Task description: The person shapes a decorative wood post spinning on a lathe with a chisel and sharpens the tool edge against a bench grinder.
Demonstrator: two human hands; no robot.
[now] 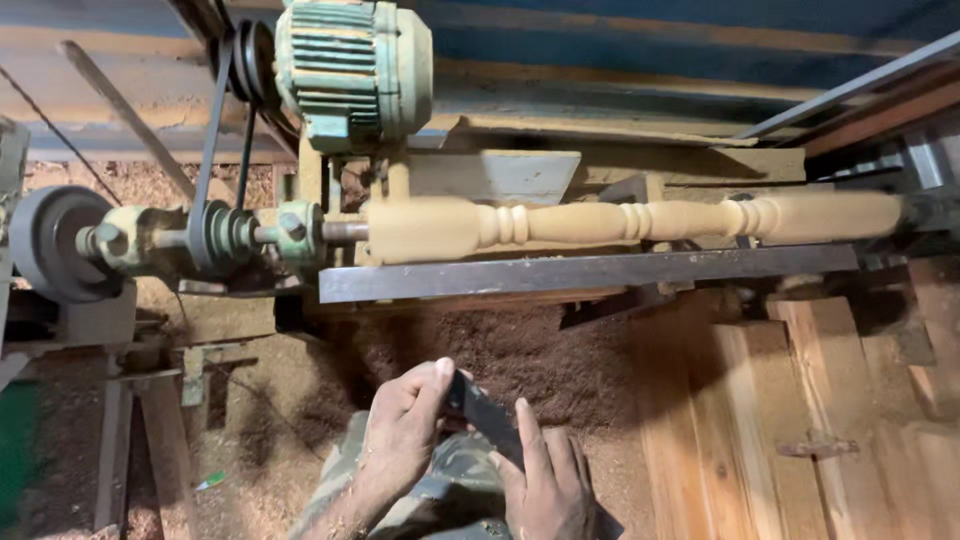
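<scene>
Gripping a dark flat metal blade (487, 415) low in the frame, the left hand (402, 432) pinches its upper end with curled fingers while the right hand (545, 482) lies over its lower part, fingers extended. Above them, a pale turned wooden spindle (620, 223) sits on a sawdust-covered lathe behind a grey steel tool rest (585, 272), beneath a green electric motor (350, 65).

Definitely a woodturning workshop: a pale turned wooden spindle (640, 222) sits on a lathe with a long grey steel tool rest (590, 272), driven by black belts (212, 130) from a ribbed green electric motor (350, 70), with reddish-brown sawdust (470, 350) piled underneath.
</scene>
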